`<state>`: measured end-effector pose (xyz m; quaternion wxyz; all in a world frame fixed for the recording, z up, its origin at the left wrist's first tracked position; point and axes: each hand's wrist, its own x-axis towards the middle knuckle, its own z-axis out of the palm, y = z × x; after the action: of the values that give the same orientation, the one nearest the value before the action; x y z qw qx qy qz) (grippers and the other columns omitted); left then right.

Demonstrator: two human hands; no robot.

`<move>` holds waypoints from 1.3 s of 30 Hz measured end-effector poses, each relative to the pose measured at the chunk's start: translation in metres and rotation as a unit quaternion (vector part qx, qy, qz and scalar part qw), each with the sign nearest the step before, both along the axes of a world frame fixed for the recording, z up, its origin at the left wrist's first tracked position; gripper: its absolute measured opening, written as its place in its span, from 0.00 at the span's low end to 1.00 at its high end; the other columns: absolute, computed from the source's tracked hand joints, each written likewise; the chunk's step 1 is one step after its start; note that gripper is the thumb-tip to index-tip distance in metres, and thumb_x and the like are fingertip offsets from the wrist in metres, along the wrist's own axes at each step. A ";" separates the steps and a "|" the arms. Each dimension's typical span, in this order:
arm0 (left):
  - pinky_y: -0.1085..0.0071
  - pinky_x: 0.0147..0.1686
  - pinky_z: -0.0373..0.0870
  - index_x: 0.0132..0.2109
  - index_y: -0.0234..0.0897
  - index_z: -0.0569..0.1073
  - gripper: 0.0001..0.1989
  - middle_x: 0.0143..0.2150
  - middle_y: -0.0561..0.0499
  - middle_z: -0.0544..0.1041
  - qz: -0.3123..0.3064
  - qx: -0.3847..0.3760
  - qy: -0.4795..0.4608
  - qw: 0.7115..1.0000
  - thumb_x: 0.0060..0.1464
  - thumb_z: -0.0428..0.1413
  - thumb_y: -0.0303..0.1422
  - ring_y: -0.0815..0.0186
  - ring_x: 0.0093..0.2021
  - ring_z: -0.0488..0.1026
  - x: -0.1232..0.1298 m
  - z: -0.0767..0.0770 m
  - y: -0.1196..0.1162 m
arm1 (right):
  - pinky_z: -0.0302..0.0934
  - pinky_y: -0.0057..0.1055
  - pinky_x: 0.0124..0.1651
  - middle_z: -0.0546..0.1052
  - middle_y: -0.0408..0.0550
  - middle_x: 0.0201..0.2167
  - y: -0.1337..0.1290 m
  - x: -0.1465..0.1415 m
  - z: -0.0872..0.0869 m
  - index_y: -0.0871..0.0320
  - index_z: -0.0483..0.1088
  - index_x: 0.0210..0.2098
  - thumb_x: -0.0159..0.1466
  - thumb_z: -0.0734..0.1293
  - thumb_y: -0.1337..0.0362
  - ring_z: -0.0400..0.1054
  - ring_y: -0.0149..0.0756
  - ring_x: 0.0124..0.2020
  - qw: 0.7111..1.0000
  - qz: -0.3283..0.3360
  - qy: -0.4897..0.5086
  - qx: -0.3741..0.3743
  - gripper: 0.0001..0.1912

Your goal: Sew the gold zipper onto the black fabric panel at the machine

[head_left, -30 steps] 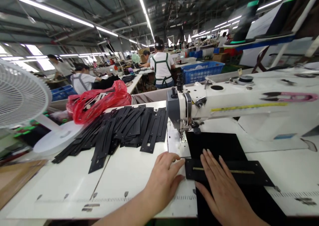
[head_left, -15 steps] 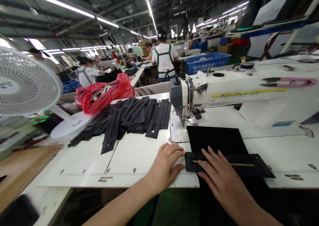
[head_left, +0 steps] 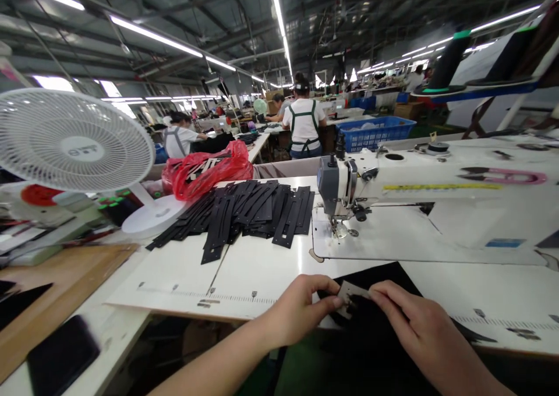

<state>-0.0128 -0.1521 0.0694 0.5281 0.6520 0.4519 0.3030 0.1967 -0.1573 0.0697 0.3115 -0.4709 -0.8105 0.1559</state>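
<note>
At the table's front edge, a black zipper strip is turned up at its left end, showing a pale underside [head_left: 348, 290] with dark patches. My left hand [head_left: 305, 303] pinches this end between thumb and fingers. Close by on its right, my right hand [head_left: 408, 317] has its fingers closed on the same strip. A large black fabric piece [head_left: 388, 273] lies under the strip and hangs over the edge towards me. The zipper teeth are out of sight. Behind my hands stands the white sewing machine [head_left: 437, 180], with nothing beneath its presser foot [head_left: 338, 228].
Many black slotted strips [head_left: 248, 209] are piled left of the machine, beside a red plastic bag [head_left: 209, 172] and a white fan [head_left: 82, 145]. A phone [head_left: 63, 355] lies at lower left. Pink snips [head_left: 506, 176] rest on the machine. A co-worker [head_left: 304, 122] stands beyond.
The fabric and strip have come away from the needle area towards me. My right hand went from lying flat to pinching, and the strip's left end is now turned up. The view has shifted left.
</note>
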 end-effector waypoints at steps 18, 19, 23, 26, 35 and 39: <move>0.72 0.36 0.59 0.32 0.30 0.71 0.25 0.28 0.53 0.68 -0.006 -0.149 -0.195 0.969 0.40 0.63 0.49 0.70 0.30 0.64 -0.012 0.007 -0.023 | 0.62 0.25 0.28 0.74 0.40 0.22 -0.017 -0.022 0.014 0.53 0.67 0.28 0.65 0.54 0.56 0.70 0.33 0.24 0.995 0.021 0.054 -0.082 0.15; 0.71 0.36 0.59 0.32 0.30 0.71 0.25 0.28 0.53 0.68 -0.004 -0.153 -0.200 0.968 0.39 0.63 0.49 0.70 0.30 0.64 -0.013 0.007 -0.024 | 0.62 0.25 0.28 0.74 0.40 0.22 -0.018 -0.023 0.014 0.53 0.67 0.28 0.65 0.54 0.56 0.69 0.33 0.24 0.995 0.021 0.054 -0.085 0.15; 0.71 0.37 0.60 0.32 0.29 0.71 0.24 0.28 0.52 0.69 0.004 -0.166 -0.213 0.963 0.39 0.64 0.48 0.71 0.29 0.64 -0.016 0.007 -0.025 | 0.61 0.25 0.29 0.73 0.41 0.22 -0.019 -0.026 0.014 0.53 0.67 0.28 0.65 0.54 0.56 0.69 0.33 0.25 0.993 0.026 0.060 -0.098 0.15; 0.72 0.36 0.60 0.32 0.29 0.71 0.24 0.28 0.52 0.69 0.005 -0.165 -0.214 0.963 0.40 0.64 0.47 0.71 0.29 0.64 -0.019 0.008 -0.027 | 0.62 0.25 0.29 0.74 0.40 0.23 -0.018 -0.027 0.013 0.53 0.67 0.29 0.65 0.55 0.56 0.69 0.33 0.25 0.991 0.029 0.067 -0.110 0.15; 0.75 0.29 0.58 0.31 0.30 0.70 0.25 0.24 0.54 0.64 0.002 -0.102 -0.149 0.984 0.42 0.60 0.52 0.72 0.26 0.61 -0.020 0.011 -0.025 | 0.61 0.24 0.30 0.73 0.39 0.22 -0.018 -0.033 0.011 0.53 0.67 0.28 0.65 0.54 0.55 0.68 0.32 0.26 0.986 0.030 0.067 -0.149 0.16; 0.73 0.30 0.63 0.30 0.30 0.71 0.25 0.27 0.52 0.67 0.032 -0.067 -0.120 0.990 0.43 0.59 0.52 0.70 0.27 0.64 -0.019 0.013 -0.024 | 0.61 0.22 0.32 0.74 0.38 0.26 -0.018 -0.034 0.012 0.53 0.67 0.32 0.65 0.56 0.53 0.69 0.31 0.29 0.977 0.057 0.068 -0.195 0.14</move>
<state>-0.0319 -0.1757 0.0821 0.6113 0.5591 0.4249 0.3650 0.1627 -0.1751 0.0813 0.2589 -0.4641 -0.7668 0.3600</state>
